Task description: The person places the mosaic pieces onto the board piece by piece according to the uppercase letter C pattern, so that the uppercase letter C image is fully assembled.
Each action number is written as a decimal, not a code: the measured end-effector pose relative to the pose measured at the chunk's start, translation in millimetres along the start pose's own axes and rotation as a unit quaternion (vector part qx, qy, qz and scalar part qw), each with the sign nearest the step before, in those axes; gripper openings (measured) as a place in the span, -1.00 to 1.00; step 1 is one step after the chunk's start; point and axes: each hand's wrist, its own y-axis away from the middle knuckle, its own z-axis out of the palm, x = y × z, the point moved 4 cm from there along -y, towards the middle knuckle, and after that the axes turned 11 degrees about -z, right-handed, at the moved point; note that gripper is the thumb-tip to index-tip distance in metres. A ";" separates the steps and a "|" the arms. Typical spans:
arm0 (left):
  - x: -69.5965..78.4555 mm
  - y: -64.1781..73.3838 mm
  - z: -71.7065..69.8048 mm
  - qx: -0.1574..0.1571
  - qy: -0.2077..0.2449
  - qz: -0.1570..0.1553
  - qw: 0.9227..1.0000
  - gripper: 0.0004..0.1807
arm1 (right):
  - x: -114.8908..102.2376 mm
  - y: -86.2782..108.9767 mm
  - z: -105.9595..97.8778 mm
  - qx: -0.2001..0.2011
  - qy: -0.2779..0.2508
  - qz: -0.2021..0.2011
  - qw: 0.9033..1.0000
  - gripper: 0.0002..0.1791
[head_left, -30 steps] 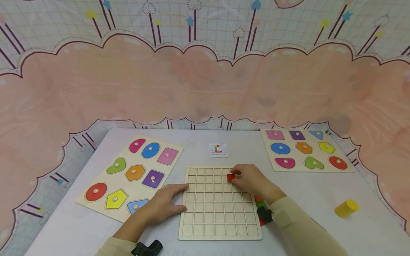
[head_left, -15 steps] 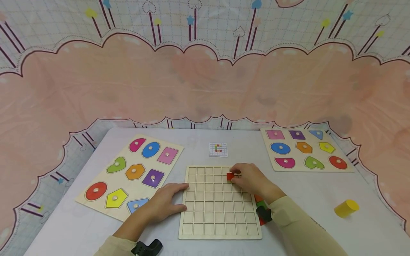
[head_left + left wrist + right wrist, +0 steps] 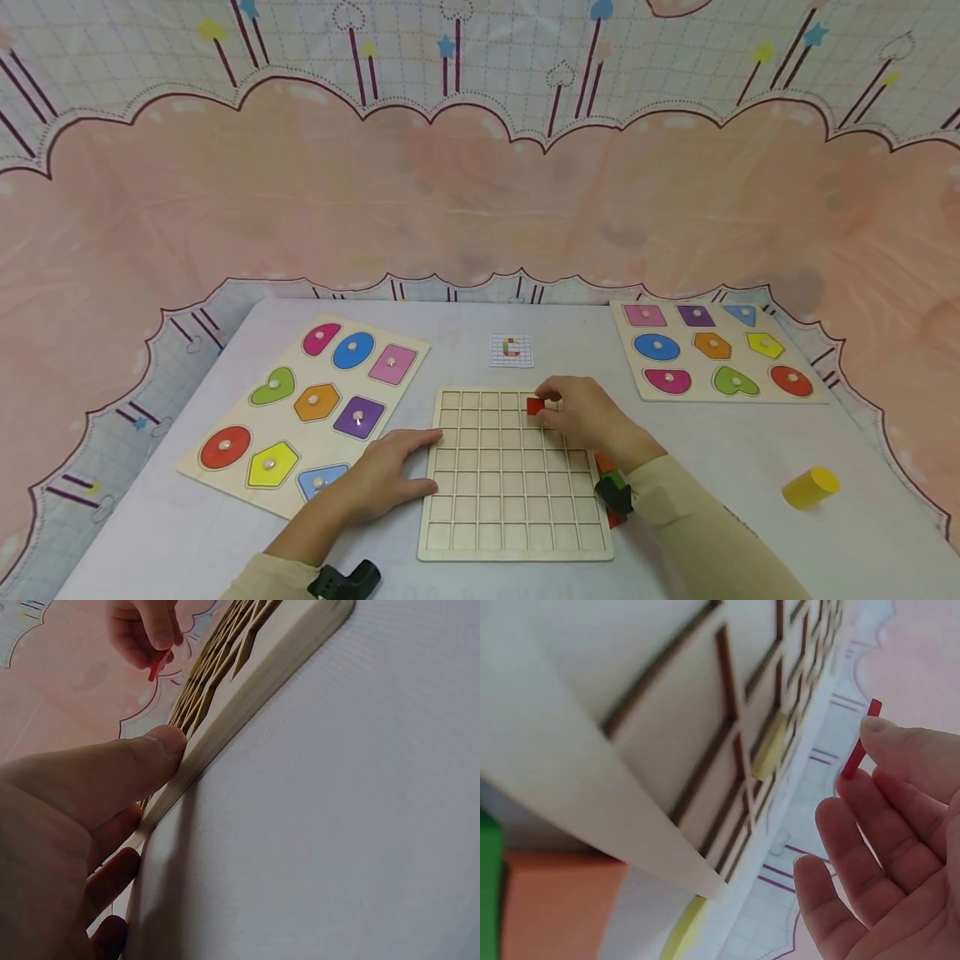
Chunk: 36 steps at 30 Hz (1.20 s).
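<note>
My right hand (image 3: 588, 412) pinches a small red square tile (image 3: 536, 406) between thumb and fingers, over the far right part of the wooden grid board (image 3: 487, 484). The right wrist view shows this tile (image 3: 862, 737) edge-on, thin and flat, held above the board. A yellow piece (image 3: 770, 747) sits in one of the board's cells, hidden by my right hand in the head view. My left hand (image 3: 378, 477) rests at the board's left edge, fingers spread. In the left wrist view, its thumb (image 3: 166, 742) touches the board's rim.
Red and green blocks (image 3: 615, 481) lie along the board's right side, partly under my right wrist. Behind the board lies a small printed pattern card (image 3: 512, 351). Shape puzzle boards stand left (image 3: 303, 417) and right (image 3: 720, 354). A yellow cylinder (image 3: 812, 488) lies at the right.
My right hand has shifted slightly away from me and to the left, lifting the red tile a little. The left hand and the board stay where they were.
</note>
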 end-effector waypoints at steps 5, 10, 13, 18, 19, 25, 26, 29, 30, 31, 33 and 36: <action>-0.5 0.3 -0.9 -0.002 0.003 0.005 1.000 -0.30 | 1.5 -0.9 -6.8 0.011 -0.016 0.011 1.000 -0.69; -0.3 0.1 -1.1 -0.002 0.001 0.007 1.000 -0.29 | 1.7 -2.8 -6.4 0.007 -0.025 0.004 1.000 -0.68; -0.1 0.1 -1.0 -0.003 0.002 0.006 1.000 -0.29 | 0.4 -4.6 -3.1 0.006 -0.026 -0.012 1.000 -0.71; 0.4 0.3 -0.9 -0.003 0.003 0.003 1.000 -0.30 | -4.7 -7.7 3.8 0.007 -0.015 -0.017 1.000 -0.73; 0.3 0.2 -0.7 -0.004 0.004 0.002 1.000 -0.30 | -5.7 -8.5 5.3 0.007 -0.014 -0.016 1.000 -0.73; -0.8 -0.4 0.8 -0.004 0.004 -0.001 1.000 -0.30 | -10.4 -14.0 13.1 -0.006 0.005 -0.012 1.000 -0.74; -1.0 -0.4 1.0 -0.003 0.004 0.001 1.000 -0.30 | -10.9 -14.7 14.2 -0.010 0.008 -0.010 1.000 -0.74; -1.5 -0.3 0.9 -0.001 0.003 0.007 1.000 -0.30 | -11.5 -16.3 17.0 -0.016 0.008 -0.003 1.000 -0.74; -1.6 -0.2 0.8 -0.001 0.004 0.008 1.000 -0.30 | -11.7 -16.7 17.7 -0.017 0.008 -0.002 1.000 -0.74; -1.9 -0.4 1.0 -0.001 0.004 0.008 1.000 -0.30 | -12.0 -17.0 18.0 -0.019 0.008 -0.002 1.000 -0.74; -2.1 -0.6 1.1 -0.002 0.004 0.008 1.000 -0.30 | -12.5 -17.5 18.7 -0.022 0.011 -0.002 1.000 -0.75; -2.3 -0.4 1.0 -0.004 0.004 0.006 1.000 -0.30 | -13.3 -18.1 19.7 -0.026 0.023 -0.006 0.999 -0.77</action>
